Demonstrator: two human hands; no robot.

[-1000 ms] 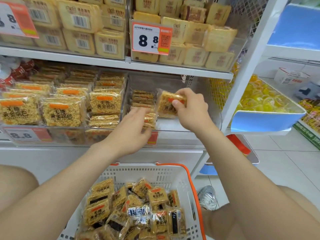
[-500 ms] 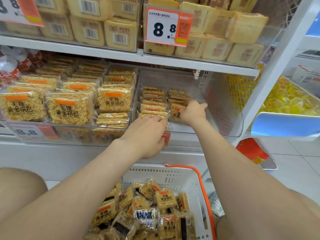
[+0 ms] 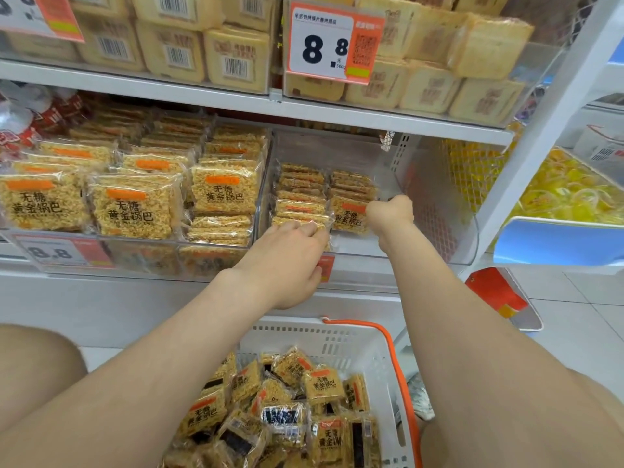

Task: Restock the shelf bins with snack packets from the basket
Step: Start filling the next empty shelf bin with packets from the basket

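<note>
A white basket [image 3: 337,346] with an orange handle sits low in front of me, holding several rice-cracker snack packets [image 3: 322,385]. On the middle shelf a clear bin [image 3: 435,204] holds two short stacks of the same packets. My right hand [image 3: 391,212] reaches into this bin and grips the right edge of a snack packet [image 3: 349,219] standing upright in front of the right stack. My left hand [image 3: 290,258] lies over the bin's front wall, its straight fingers touching the front of the left stack [image 3: 299,204].
The neighbouring clear bin [image 3: 135,244] on the left is packed with the same packets. Pale boxed cakes [image 3: 486,45] fill the shelf above, behind an 8.8 price tag [image 3: 332,42]. A blue tray of yellow sweets [image 3: 560,241] stands to the right. My bare knees flank the basket.
My right hand has carried the packet from above the bin's front down into the bin and set it against the right stack. My left hand has stayed at the left stack.
</note>
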